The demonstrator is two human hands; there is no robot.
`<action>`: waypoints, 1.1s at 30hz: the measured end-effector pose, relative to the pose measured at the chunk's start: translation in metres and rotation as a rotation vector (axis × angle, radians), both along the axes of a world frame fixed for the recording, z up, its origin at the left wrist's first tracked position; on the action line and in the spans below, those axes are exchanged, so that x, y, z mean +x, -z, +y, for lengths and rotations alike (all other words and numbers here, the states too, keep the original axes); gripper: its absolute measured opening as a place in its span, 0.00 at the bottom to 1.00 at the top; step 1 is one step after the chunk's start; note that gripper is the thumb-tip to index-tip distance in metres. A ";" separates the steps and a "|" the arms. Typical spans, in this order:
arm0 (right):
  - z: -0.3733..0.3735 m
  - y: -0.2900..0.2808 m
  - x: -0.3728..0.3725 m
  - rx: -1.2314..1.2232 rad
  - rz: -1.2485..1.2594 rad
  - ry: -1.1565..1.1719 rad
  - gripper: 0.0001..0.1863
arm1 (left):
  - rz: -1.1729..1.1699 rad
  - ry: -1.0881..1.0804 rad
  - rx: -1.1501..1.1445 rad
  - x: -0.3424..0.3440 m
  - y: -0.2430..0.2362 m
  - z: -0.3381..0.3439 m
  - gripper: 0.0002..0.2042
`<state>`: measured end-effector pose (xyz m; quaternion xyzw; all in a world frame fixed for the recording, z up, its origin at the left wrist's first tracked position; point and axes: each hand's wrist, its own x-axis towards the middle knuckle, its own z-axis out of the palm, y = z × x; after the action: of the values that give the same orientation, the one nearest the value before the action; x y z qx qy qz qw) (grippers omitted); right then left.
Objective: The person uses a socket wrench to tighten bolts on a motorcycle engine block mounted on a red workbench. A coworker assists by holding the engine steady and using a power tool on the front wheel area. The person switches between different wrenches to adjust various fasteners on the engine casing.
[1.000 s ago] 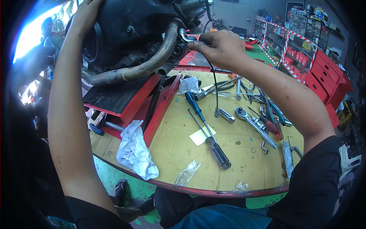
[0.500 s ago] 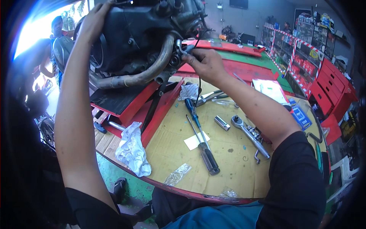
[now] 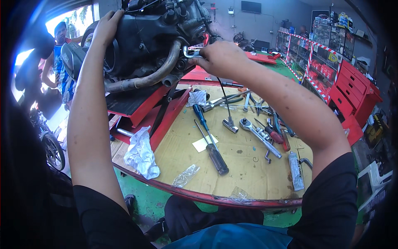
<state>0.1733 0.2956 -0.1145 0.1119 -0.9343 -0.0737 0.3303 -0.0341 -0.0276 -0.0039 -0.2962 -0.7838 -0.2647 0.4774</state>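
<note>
A dark engine with a curved exhaust pipe is raised on a red stand at the upper left. My left hand grips its upper left edge, fingers curled over the casing. In my right hand is a bent chrome wrench, its angled end against the engine's right side beside the pipe. The fingers are closed round its handle, and part of the grip is hidden behind the hand. Just below this hand, a thin dark rod reaches down to a chrome socket on the cardboard.
Cardboard covers the red-edged table. On it lie screwdrivers, a ratchet, pliers, a tube and a white rag. A person stands at the far left. A red tool cabinet stands at right.
The view has shifted, showing more tools and the tube at right. My right hand has turned the wrench, whose handle now points more to the right. My left hand stays on the engine.
</note>
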 end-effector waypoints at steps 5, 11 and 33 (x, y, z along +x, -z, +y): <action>-0.017 -0.022 0.014 0.177 -0.057 0.157 0.28 | -0.077 -0.030 0.033 -0.005 -0.004 0.001 0.24; -0.023 -0.036 0.011 0.277 -0.101 0.210 0.30 | 0.070 -0.107 -0.104 -0.033 -0.007 -0.002 0.20; -0.025 -0.040 -0.003 0.113 -0.255 0.198 0.21 | -0.082 0.053 0.213 0.042 0.007 0.011 0.29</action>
<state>0.1705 0.2704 -0.0743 0.0462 -0.9695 -0.1436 0.1931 0.0077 -0.0170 -0.0108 -0.2535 -0.7620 -0.3709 0.4664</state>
